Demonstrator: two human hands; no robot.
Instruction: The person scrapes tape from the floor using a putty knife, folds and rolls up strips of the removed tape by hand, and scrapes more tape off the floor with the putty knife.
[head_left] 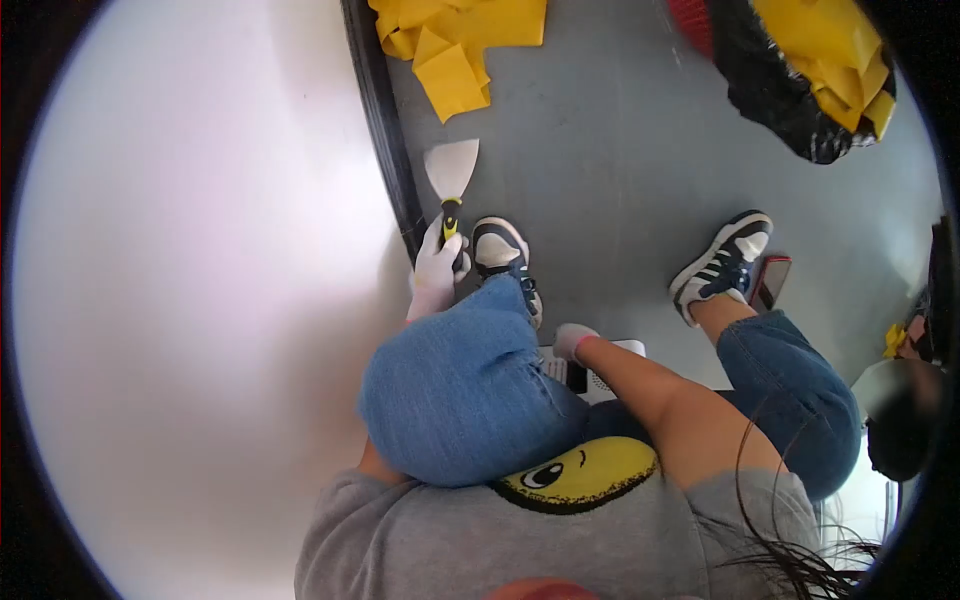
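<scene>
By the black strip (383,130) at the foot of the white wall (200,250), the left hand (436,270), in a whitish glove, holds a scraper (452,205). The fingers are closed around its black and yellow handle. The scraper is over the grey floor (600,150), just beside the left shoe (508,262). Its wide blade points away from the person, toward some yellow sheets (450,75), and does not touch them.

The scraper looks light, so one hand should be enough. The blade looks flat, thin and stiff, though it may bend a tiny bit if pushed hard. Its wide front edge could scratch or nip, so fingers should keep off it. The best place to hold it is the fat handle, which looks bumpy or rubbery and should not slip much, even in a glove. The yellow sheets look thin and floppy, and would likely fold or crumple when picked up by a corner.

The right hand (573,342), in a pale glove too, is low between the legs, next to a white thing (630,348) with small holes. I cannot tell if it holds anything, or how wide its fingers are.
</scene>
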